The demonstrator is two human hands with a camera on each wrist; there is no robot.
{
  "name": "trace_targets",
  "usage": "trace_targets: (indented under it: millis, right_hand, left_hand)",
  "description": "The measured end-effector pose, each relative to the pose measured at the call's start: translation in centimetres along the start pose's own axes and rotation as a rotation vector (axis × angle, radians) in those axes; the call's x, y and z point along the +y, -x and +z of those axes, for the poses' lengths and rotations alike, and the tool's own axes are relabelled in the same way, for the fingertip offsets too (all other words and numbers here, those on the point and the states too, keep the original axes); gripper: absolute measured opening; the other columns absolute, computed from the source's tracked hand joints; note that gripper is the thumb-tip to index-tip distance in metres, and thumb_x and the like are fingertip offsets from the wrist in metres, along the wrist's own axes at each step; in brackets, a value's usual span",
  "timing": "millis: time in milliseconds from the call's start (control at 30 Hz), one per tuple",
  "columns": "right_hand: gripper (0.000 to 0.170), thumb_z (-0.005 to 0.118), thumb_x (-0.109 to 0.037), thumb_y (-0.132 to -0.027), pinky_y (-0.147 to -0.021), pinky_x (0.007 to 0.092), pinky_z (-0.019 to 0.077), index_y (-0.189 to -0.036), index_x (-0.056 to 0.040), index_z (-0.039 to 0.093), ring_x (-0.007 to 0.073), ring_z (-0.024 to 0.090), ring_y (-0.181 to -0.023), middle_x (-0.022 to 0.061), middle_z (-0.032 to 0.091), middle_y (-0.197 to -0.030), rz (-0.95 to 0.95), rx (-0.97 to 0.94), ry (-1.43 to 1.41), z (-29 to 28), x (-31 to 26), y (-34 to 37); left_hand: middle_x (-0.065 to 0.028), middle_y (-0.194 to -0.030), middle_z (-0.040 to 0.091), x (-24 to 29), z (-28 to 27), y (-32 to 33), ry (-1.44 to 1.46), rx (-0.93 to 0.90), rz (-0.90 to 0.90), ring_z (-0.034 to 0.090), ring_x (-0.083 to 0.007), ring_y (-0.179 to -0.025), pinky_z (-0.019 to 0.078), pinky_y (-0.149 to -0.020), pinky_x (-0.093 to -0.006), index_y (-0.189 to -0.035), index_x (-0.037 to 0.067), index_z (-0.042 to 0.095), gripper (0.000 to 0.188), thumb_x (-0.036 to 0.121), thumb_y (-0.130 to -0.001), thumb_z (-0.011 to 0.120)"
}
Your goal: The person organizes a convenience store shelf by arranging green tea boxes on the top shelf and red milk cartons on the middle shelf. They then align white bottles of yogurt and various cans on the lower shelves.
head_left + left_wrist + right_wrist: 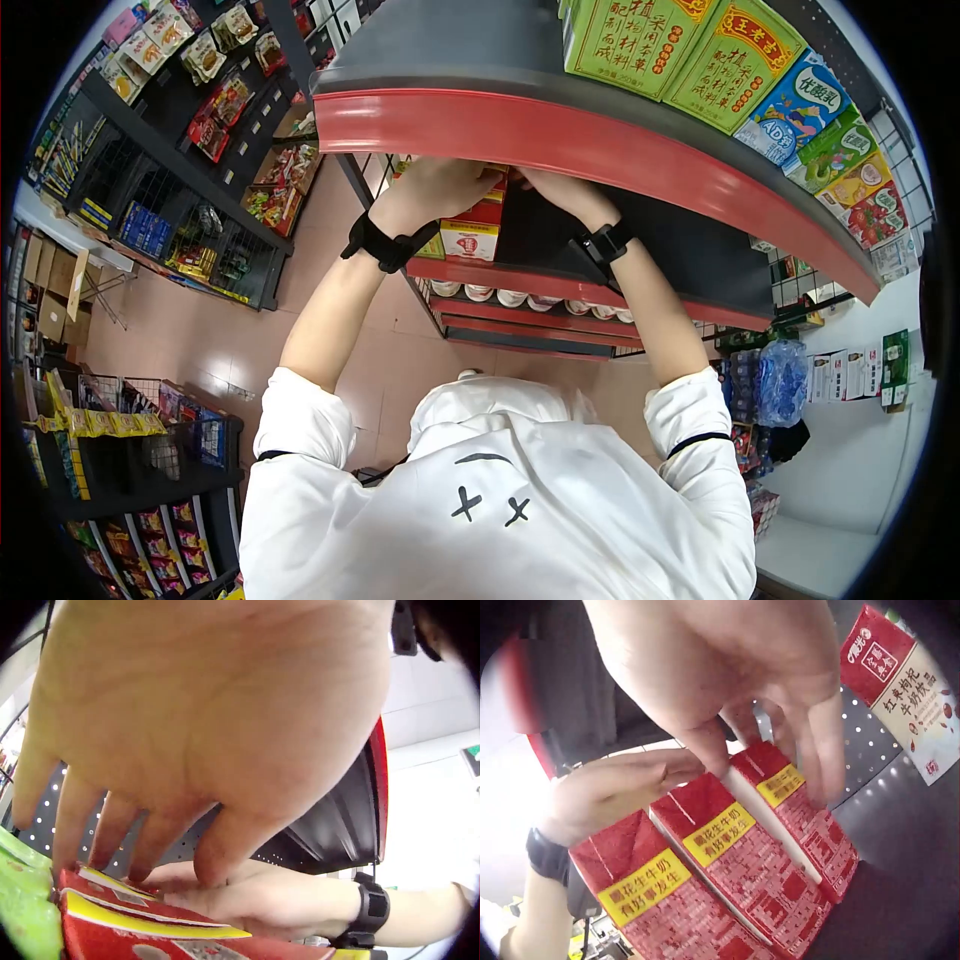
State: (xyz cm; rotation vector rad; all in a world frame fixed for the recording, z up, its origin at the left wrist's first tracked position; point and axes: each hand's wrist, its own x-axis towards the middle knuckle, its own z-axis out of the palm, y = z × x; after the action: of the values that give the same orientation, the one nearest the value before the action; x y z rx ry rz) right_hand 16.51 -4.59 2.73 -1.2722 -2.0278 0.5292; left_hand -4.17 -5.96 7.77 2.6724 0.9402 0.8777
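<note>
Since the action sits beneath the upper shelf's red edge (560, 128), look at the red cartons (746, 866): three of them, side by side below that edge, narrow gaps between. Under it too, the right hand (739, 667) straddles the end carton (806, 817), thumb by one side, fingers over the other; it looks like a pinch, how firm I can't tell. And the left hand (195, 727), also below the edge, has its fingers straight and fanned, tips down at the carton tops; whether they press, I can't say. So, how do these handle? Fairly light, I'd judge, stiffish card that dents under a hard squeeze, with a coated skin that could slide. Best grip: across the two flat sides, high up, clear of the folded top. Above the edge, green boxes (735, 70) stand in line.
</note>
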Motion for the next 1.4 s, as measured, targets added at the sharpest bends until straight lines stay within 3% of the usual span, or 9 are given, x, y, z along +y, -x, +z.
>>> trace_targets:
  millis: [67, 233, 300, 400, 800, 933, 1133, 1200, 1400]
  right_hand:
    - [0.04, 0.052, -0.035, -0.097, -0.07, 0.0331, 0.0539, -0.117, -0.0015, 0.057, 0.0209, 0.065, -0.089, 0.0129, 0.064, -0.108, 0.25, -0.031, -0.296, -0.2, -0.2, -0.1]
    - [0.044, 0.048, -0.038, -0.098, -0.077, 0.0358, 0.0534, -0.123, -0.003, 0.055, 0.0253, 0.064, -0.1, 0.0147, 0.061, -0.117, 0.216, -0.077, -0.141, -0.4, -3.6, 0.0]
    - [0.04, 0.048, -0.031, -0.097, -0.091, 0.0384, 0.0471, -0.124, -0.0022, 0.054, 0.0292, 0.059, -0.11, 0.016, 0.059, -0.121, -0.011, 0.03, 0.172, 0.6, -2.9, 0.2]
    - [0.036, 0.047, -0.024, -0.097, -0.099, 0.039, 0.0399, -0.125, -0.003, 0.053, 0.032, 0.052, -0.118, 0.0175, 0.057, -0.124, 0.048, -0.015, 0.034, 0.8, -3.3, 0.6]
    - [0.034, 0.045, -0.023, -0.097, -0.094, 0.0442, 0.0433, -0.125, -0.0045, 0.047, 0.0394, 0.052, -0.112, 0.0217, 0.055, -0.122, 0.014, 0.116, -0.072, 2.8, -2.7, 1.2]
    - [0.05, 0.042, -0.032, -0.1, -0.083, 0.0335, 0.0522, -0.146, -0.0146, 0.031, 0.0244, 0.055, -0.118, 0.0117, 0.048, -0.137, 0.052, -0.14, -0.19, 0.9, -1.1, 0.8]
    - [0.044, 0.057, -0.024, -0.095, -0.076, 0.0272, 0.0522, -0.136, -0.0106, 0.047, 0.0163, 0.061, -0.102, 0.0104, 0.054, -0.129, 0.23, -0.223, -0.197, -3.0, 2.5, 3.7]
    - [0.041, 0.057, -0.021, -0.095, -0.076, 0.0264, 0.0513, -0.133, -0.006, 0.048, 0.0157, 0.063, -0.099, 0.0097, 0.056, -0.124, 0.186, -0.078, -0.367, -5.4, 2.4, 5.1]
    - [0.05, 0.06, -0.022, -0.093, -0.079, 0.0316, 0.0513, -0.134, 0.0013, 0.043, 0.0211, 0.063, -0.098, 0.0173, 0.054, -0.124, -0.002, 0.236, 0.056, -9.2, 7.3, 5.2]
  left_hand:
    - [-0.0116, -0.096, 0.067, -0.6, 0.2, 0.0, -0.066, -0.011, 0.11, 0.063, -0.0288, -0.09, 0.0503, -0.079, -0.0367, -0.105, 0.007, 0.067, 0.024, 0.018, -0.084, 0.061]
    - [-0.0173, -0.114, 0.061, -1.1, 1.5, 1.7, -0.302, -0.053, 0.093, 0.061, -0.032, -0.102, 0.0477, -0.088, -0.0403, -0.123, 0.002, 0.056, 0.044, 0.03, -0.089, 0.057]
    - [-0.0199, -0.123, 0.058, -0.4, 1.3, 2.7, -0.388, -0.055, 0.067, 0.06, -0.0334, -0.108, 0.0462, -0.092, -0.0423, -0.129, 0.0, 0.051, 0.052, 0.035, -0.091, 0.054]
    - [-0.0239, -0.136, 0.047, 0.5, 1.3, 3.5, -0.341, -0.11, 0.019, 0.051, -0.0366, -0.12, 0.0419, -0.097, -0.0465, -0.134, -0.001, 0.044, 0.058, 0.041, -0.094, 0.048]
    - [-0.0217, -0.143, 0.04, 0.9, 2.7, 4.5, -0.371, 0.013, -0.073, 0.038, -0.037, -0.132, 0.0313, -0.107, -0.0485, -0.137, 0.001, 0.042, 0.054, 0.035, -0.095, 0.047]
    - [-0.0167, -0.144, 0.041, 0.8, 2.9, 4.7, -0.391, 0.04, -0.104, 0.039, -0.0331, -0.132, 0.0301, -0.108, -0.0459, -0.138, 0.003, 0.042, 0.054, 0.036, -0.095, 0.046]
    - [-0.0137, -0.14, 0.046, 1.7, 3.1, 4.9, -0.453, 0.087, -0.142, 0.041, -0.0311, -0.13, 0.0304, -0.109, -0.0412, -0.136, 0.004, 0.045, 0.051, 0.034, -0.094, 0.044]
    - [-0.0135, -0.14, 0.046, 1.4, 3.4, 4.9, -0.458, 0.106, -0.181, 0.042, -0.0311, -0.129, 0.0304, -0.11, -0.04, -0.135, 0.003, 0.046, 0.051, 0.032, -0.093, 0.044]
    - [-0.0172, -0.139, 0.044, 2.2, 3.2, 4.4, -0.378, 0.073, -0.231, 0.043, -0.0324, -0.127, 0.033, -0.108, -0.0402, -0.133, 0.002, 0.046, 0.049, 0.027, -0.091, 0.049]
